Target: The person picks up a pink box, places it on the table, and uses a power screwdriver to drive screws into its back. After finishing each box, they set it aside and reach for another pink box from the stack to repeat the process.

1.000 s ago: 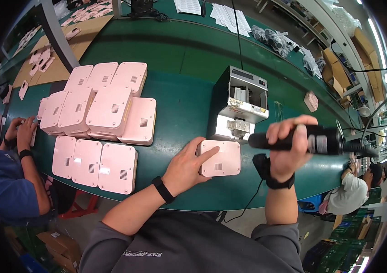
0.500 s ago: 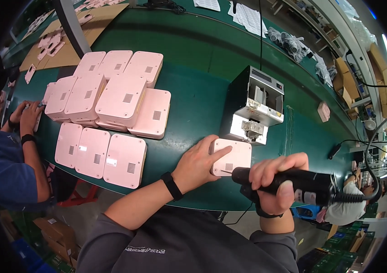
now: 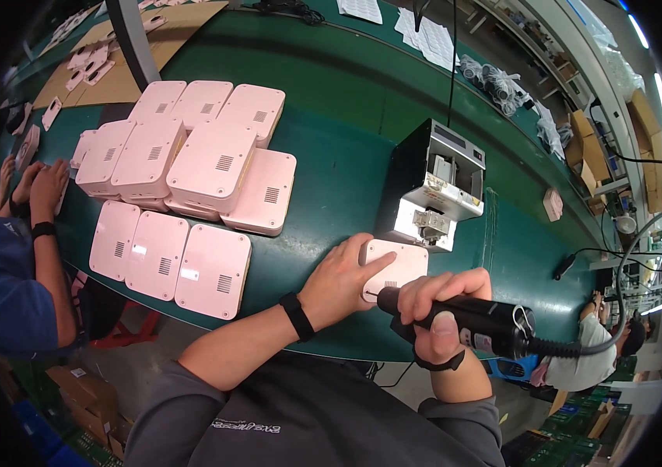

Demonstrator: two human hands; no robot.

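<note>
A pale pink rectangular casing with corner holes and a vent grille lies on the green table in front of me. My left hand grips its left side, the index finger stretched over the top face. My right hand is wrapped around a black corded electric screwdriver, held nearly level. The thin bit reaches the casing's near left corner; whether it sits in the screw hole is too small to tell. Just beyond the casing stands a black and silver screw feeder.
To the left, pink casings are stacked, with a row of 3 in front. A co-worker's hands are at the far left edge. A grey post rises behind the stack. The screwdriver's cable curves up at right.
My right hand has moved left and slightly down with the screwdriver, bringing the bit to the casing's near left corner. My left hand keeps its grip on the casing.
</note>
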